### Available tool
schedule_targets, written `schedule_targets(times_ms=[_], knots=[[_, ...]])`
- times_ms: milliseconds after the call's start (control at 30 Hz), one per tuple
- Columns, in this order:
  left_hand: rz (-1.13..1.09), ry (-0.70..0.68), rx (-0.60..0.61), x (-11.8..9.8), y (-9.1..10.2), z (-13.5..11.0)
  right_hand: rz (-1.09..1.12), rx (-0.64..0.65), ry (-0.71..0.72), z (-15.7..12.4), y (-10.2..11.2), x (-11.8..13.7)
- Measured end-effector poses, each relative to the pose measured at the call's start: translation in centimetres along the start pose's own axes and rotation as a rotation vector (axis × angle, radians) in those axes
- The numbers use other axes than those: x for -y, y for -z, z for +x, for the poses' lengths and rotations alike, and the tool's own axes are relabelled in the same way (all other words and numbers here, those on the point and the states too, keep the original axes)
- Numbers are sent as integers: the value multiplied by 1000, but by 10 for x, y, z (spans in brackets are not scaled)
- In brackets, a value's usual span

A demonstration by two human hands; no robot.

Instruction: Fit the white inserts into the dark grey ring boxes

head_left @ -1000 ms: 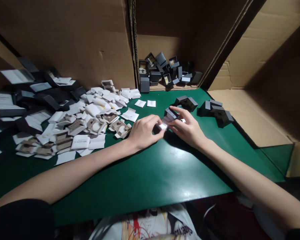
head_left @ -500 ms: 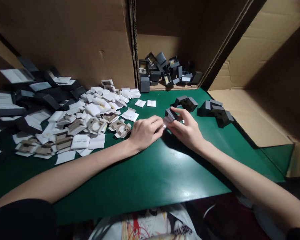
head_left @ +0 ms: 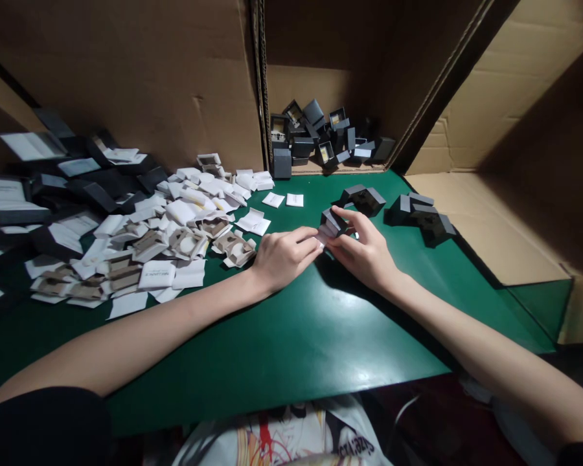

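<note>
My right hand [head_left: 364, 254] is closed round a small black box [head_left: 334, 219], thumb below and fingers on its far side. A small white paper piece [head_left: 322, 239] shows at the box's left edge. The fingertips of my left hand [head_left: 286, 260] are pinched together on this white piece, right against the box. Just behind my right hand stand black boxes [head_left: 364, 199] with cut-out sides. To the left of my left hand lies a folded card insert [head_left: 234, 248], brown inside and white outside.
White folded inserts [head_left: 189, 210] are heaped on the green table [head_left: 272, 343] at left, beside larger black boxes [head_left: 97, 194]. Small black boxes [head_left: 315, 133] pile up in a cardboard carton [head_left: 315, 84] at the back. More black boxes [head_left: 420, 217] stand at right.
My left hand's fingertips have shifted very slightly right, towards the black box. My right hand keeps its hold, and the piles look the same.
</note>
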State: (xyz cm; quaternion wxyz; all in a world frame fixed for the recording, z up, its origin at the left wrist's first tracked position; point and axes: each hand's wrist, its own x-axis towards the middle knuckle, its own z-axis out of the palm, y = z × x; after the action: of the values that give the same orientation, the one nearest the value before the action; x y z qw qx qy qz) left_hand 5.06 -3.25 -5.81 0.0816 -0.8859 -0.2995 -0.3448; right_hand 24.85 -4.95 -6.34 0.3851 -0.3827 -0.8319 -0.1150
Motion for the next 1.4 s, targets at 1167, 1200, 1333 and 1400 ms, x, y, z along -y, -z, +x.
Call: schedule_targets(times_ms=[1167,1200,1333,1400], knots=[[75,-299,129,23,11,13,76,46,-37,-1,0,-6],[105,-323,107,22,11,13,75,40,-36,-1,0,-6],[130,-396,77,19,10,13,87,30,-35,-1,0,-6],[105,-405,85,21,10,14,102,33,-38,-1,0,-6]])
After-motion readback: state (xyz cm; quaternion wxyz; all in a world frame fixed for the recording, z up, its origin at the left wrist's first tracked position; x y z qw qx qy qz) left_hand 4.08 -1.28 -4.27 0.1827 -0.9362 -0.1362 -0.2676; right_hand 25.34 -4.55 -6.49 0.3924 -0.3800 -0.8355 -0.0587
